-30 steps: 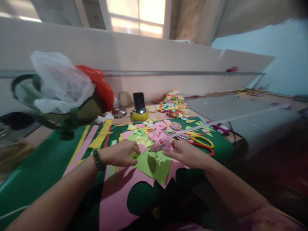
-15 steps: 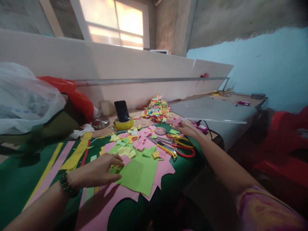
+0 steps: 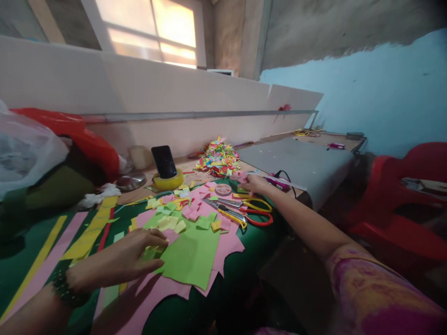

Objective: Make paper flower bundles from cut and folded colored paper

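My left hand (image 3: 139, 253) rests palm down at the left edge of a light-green paper sheet (image 3: 192, 256). Its thumb and fingers are apart, with small green and yellow paper bits beneath them. Reaching across to the back right, my right hand (image 3: 256, 184) has its fingers bent at some pink paper (image 3: 239, 177); the exact grip is partly hidden. A pale see-through strip (image 3: 289, 182), like a ruler, extends rightward from behind that hand. Under the green sheet lies pink paper with a scalloped edge (image 3: 228, 246). Cut paper squares (image 3: 206, 221) are scattered on top.
Scissors (image 3: 256, 216) and a yellow box cutter (image 3: 235, 218) lie right of the paper. A heap of shredded paper (image 3: 219, 158) stands behind. A phone (image 3: 164, 161) leans in a yellow tape roll (image 3: 169, 180). Paper strips (image 3: 56, 251) lie left; a red chair (image 3: 401, 204) stands right.
The view has turned slightly right, so things sit further left. The pale strip has shifted leftward and lower, closer to my right hand. My left hand stays on the paper.
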The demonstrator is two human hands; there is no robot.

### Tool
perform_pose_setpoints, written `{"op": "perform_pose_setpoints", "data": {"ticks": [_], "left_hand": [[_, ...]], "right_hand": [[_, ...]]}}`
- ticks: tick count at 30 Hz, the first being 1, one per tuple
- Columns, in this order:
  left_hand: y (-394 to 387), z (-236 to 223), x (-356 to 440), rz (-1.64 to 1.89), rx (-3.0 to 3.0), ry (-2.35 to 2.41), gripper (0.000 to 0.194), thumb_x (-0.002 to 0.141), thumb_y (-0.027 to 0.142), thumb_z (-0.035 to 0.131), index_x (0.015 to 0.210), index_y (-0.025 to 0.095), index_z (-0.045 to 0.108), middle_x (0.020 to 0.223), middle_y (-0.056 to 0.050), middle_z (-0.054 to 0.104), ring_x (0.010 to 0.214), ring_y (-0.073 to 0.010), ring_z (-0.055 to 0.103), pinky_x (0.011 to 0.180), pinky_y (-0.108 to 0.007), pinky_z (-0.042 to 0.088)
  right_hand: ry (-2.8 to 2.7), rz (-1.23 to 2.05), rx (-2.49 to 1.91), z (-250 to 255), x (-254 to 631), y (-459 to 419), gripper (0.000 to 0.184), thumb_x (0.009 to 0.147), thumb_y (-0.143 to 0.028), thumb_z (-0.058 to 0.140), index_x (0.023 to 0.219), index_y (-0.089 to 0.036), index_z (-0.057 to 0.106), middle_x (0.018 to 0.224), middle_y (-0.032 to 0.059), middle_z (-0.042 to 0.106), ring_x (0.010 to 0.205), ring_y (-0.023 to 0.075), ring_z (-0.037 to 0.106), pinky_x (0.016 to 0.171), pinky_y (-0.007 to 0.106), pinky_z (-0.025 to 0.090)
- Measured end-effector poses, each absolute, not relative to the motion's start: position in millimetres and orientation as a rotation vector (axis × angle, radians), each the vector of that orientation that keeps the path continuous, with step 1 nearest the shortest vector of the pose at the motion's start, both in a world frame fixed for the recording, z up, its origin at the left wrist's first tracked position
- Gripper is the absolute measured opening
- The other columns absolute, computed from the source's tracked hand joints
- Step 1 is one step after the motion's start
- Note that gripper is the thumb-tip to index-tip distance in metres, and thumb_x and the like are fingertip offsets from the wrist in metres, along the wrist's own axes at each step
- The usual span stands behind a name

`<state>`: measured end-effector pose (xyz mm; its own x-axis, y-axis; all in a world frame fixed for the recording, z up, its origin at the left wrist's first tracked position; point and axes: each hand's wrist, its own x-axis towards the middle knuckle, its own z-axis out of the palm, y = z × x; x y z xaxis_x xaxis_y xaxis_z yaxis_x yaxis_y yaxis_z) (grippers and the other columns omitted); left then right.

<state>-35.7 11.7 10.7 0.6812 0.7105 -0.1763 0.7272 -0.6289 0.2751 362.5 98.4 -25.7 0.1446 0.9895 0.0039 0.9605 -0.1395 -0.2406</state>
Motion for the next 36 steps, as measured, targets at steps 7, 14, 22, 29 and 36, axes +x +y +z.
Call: {"op": "perform_pose_setpoints", "data": {"ticks": [7, 14, 22, 29, 36], "left_hand": [[16.7, 2.5, -41.6, -0.007, 2.546, 1.163, 0.038, 0.076, 0.047, 0.058, 0.1, 0.025, 0.076, 0.121, -0.008, 0.07, 0.112, -0.0296, 0.064, 0.1, -0.038, 0.049], [21.6, -2.6, -43.6, -0.091, 2.527, 1.185, 0.043, 0.079, 0.052, 0.052, 0.105, 0.027, 0.075, 0.126, -0.009, 0.067, 0.115, -0.0294, 0.062, 0.102, -0.041, 0.047], [23.5, -7.0, -48.5, -0.063, 2.516, 1.203, 0.046, 0.079, 0.055, 0.053, 0.109, 0.026, 0.074, 0.128, -0.008, 0.066, 0.117, -0.0292, 0.061, 0.103, -0.039, 0.047], [19.2, -1.5, -43.8, -0.101, 2.525, 1.196, 0.045, 0.082, 0.053, 0.052, 0.11, 0.025, 0.074, 0.129, -0.009, 0.065, 0.118, -0.0309, 0.06, 0.104, -0.042, 0.045], [16.9, 4.8, -38.0, -0.142, 2.535, 1.155, 0.043, 0.084, 0.05, 0.051, 0.107, 0.024, 0.074, 0.129, -0.011, 0.065, 0.117, -0.0298, 0.06, 0.103, -0.042, 0.045]], "right_hand": [[-2.021, 0.426, -2.093, -15.0, 394.8, 88.2, 0.027, 0.086, -0.031, 0.055, 0.099, -0.017, 0.074, 0.085, 0.0014, 0.075, 0.068, 0.0135, 0.064, 0.057, 0.018, 0.044], [-1.825, 0.169, -2.269, -16.2, 430.6, 82.8, 0.034, 0.089, -0.025, 0.047, 0.112, -0.024, 0.071, 0.104, 0.0042, 0.074, 0.088, 0.0198, 0.067, 0.067, 0.022, 0.047], [-1.799, 0.005, -2.449, -32.7, 415.9, 82.5, 0.018, 0.079, -0.031, 0.064, 0.086, -0.021, 0.078, 0.097, 0.0096, 0.075, 0.093, 0.0245, 0.066, 0.072, 0.026, 0.042], [-1.697, -0.136, -2.428, -22.6, 416.2, 82.1, 0.034, 0.094, -0.036, 0.046, 0.1, -0.021, 0.075, 0.105, 0.0104, 0.074, 0.096, 0.0229, 0.064, 0.07, 0.024, 0.041], [-1.818, -0.008, -2.364, -19.6, 415.6, 84.2, 0.037, 0.095, -0.039, 0.044, 0.1, -0.021, 0.075, 0.095, 0.0041, 0.075, 0.084, 0.0188, 0.064, 0.068, 0.022, 0.041]]}}
